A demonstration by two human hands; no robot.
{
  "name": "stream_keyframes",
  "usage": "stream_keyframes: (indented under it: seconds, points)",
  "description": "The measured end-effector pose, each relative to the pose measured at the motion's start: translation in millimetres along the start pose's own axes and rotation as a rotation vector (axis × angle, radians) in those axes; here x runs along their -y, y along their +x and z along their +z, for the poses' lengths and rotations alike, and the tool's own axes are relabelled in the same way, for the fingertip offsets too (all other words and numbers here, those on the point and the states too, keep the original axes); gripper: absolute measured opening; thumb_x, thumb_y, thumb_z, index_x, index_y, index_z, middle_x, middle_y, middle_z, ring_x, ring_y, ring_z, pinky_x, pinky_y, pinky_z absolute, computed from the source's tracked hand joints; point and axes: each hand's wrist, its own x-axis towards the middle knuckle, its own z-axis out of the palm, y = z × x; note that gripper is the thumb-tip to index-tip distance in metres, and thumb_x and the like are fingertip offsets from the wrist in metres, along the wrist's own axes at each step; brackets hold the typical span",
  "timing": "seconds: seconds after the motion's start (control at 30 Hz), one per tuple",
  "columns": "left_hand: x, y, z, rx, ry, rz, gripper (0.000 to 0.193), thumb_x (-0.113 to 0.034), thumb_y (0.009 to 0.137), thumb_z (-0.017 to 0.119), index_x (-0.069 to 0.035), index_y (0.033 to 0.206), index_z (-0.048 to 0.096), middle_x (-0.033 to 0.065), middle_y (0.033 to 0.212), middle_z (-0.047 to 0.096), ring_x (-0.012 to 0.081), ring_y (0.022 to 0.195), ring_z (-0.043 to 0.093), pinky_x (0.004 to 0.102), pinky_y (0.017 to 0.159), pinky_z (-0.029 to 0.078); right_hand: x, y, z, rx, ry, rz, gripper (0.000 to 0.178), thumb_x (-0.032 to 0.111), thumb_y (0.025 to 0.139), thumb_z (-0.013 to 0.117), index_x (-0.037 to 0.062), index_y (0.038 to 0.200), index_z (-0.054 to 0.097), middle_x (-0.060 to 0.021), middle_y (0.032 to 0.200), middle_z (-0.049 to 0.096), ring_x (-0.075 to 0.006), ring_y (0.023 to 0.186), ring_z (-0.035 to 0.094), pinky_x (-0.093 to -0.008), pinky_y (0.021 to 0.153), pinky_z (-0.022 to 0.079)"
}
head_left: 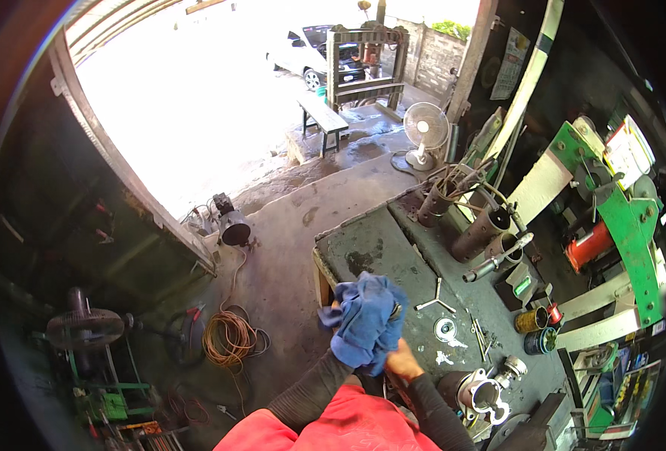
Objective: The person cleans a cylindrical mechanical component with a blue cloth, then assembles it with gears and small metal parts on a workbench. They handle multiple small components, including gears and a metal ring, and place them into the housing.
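Note:
A bunched blue cloth [368, 316] is held in front of me, just off the near left corner of the dark workbench [340, 248]. My left hand [336, 307] is mostly buried in the cloth, with only a little skin showing at its left side. My right hand [404, 362] is closed at the cloth's lower right edge, its fingertips partly hidden. Whether anything is wrapped inside the cloth cannot be seen. To the right on the bench lie a three-armed wrench [437, 296], a small ring-shaped part [445, 329] and a metal housing [485, 395] with round openings.
Metal cylinders [481, 234] holding rods and tools stand along the bench's back. Cans [531, 321] sit at its right, near a green frame [630, 240]. A coiled orange hose or cable [229, 338] lies on the floor at left. A white fan [425, 134] stands beyond.

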Motion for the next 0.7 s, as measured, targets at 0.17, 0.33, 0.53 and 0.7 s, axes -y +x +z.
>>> stream_keyframes:
  seconds: [0.17,0.33,0.53,0.7]
  points:
    - [31.9,-14.3,-8.6,0.028,0.024,-0.031,0.023,-0.025,0.096,0.062,-0.007,0.110,0.064,0.0113,0.103,0.067,0.0314,0.102,0.066,0.0444,0.086,0.050,24.6,-4.8,-11.5,-0.240,0.131,0.082,0.034,-0.007,0.093,0.066,0.0051,0.124,0.075,-0.0033,0.117,0.076,-0.0129,0.105,0.071,-0.0322,0.094,0.057]
    - [57.5,-34.8,7.8,0.196,0.165,-0.073,0.027,-0.026,0.096,0.061,-0.007,0.115,0.065,0.0122,0.106,0.068,0.0322,0.106,0.066,0.0453,0.089,0.050,82.5,-24.6,-14.8,-0.187,0.343,-0.409,0.042,0.023,0.101,0.073,0.0061,0.139,0.066,-0.0148,0.144,0.066,-0.0313,0.122,0.067,-0.0483,0.112,0.049]
    - [17.9,-32.5,51.2,-0.159,0.177,-0.119,0.022,-0.030,0.093,0.060,-0.017,0.110,0.066,0.0072,0.110,0.068,0.0306,0.111,0.063,0.0455,0.099,0.044,91.1,32.7,30.8,-0.492,-0.606,-0.530,0.030,0.022,0.110,0.057,0.0005,0.131,0.062,-0.0169,0.124,0.065,-0.0306,0.116,0.060,-0.0400,0.105,0.045]
    - [11.0,-10.7,16.9,-0.274,0.348,0.103,0.032,-0.039,0.087,0.066,-0.017,0.110,0.066,0.0064,0.100,0.065,0.0319,0.101,0.062,0.0461,0.085,0.046,115.1,44.2,-14.4,-0.356,0.146,-0.103,0.030,0.028,0.112,0.058,0.0023,0.122,0.071,-0.0037,0.104,0.073,-0.0154,0.090,0.066,-0.0312,0.089,0.053]
